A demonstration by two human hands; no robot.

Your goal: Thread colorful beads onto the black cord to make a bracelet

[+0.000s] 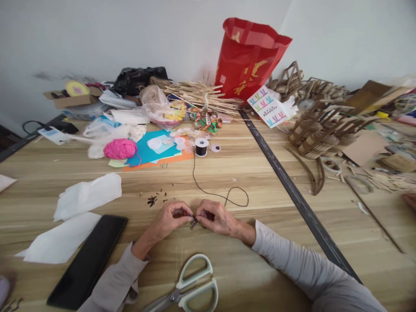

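Observation:
My left hand (173, 218) and my right hand (217, 218) meet over the table, fingertips almost touching in a pinch. Below them hangs a small cluster of coloured beads (194, 223), its upper part hidden by the fingers. A thin black cord (208, 192) runs from a spool (201, 148), loops on the wood and passes behind my right hand, which appears to pinch it. The left fingers grip the top of the beads. Closest to me lie scissors (195, 284) with pale handles. Short black cord snippets (151, 200) are scattered beyond my left hand.
At left lie a black tablet-like slab (89, 262) and white paper pieces (87, 195). Behind are pink yarn (120, 149), blue sheets (156, 147), thin wooden sticks (201, 95) and a red bag (248, 60). Small woven baskets (320, 141) stand right of a dark strip (292, 195).

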